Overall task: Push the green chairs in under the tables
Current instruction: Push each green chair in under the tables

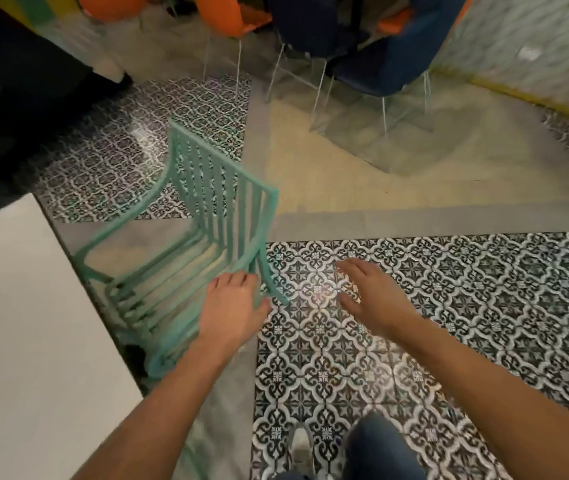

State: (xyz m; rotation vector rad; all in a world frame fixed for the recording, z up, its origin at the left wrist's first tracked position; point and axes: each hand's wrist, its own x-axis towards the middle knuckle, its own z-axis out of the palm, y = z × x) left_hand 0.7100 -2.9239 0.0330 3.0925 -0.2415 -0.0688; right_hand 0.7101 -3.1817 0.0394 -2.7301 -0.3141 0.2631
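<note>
Blurred view: both hands [234,306] [369,292] spread, apparently empty, beside green chair [207,209]

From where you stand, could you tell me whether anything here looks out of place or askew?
Yes: the green chair stands pulled out beside the white table, turned at an angle to its edge rather than tucked under. The left hand is at its near armrest; the right hand hovers open over the patterned floor.
</note>
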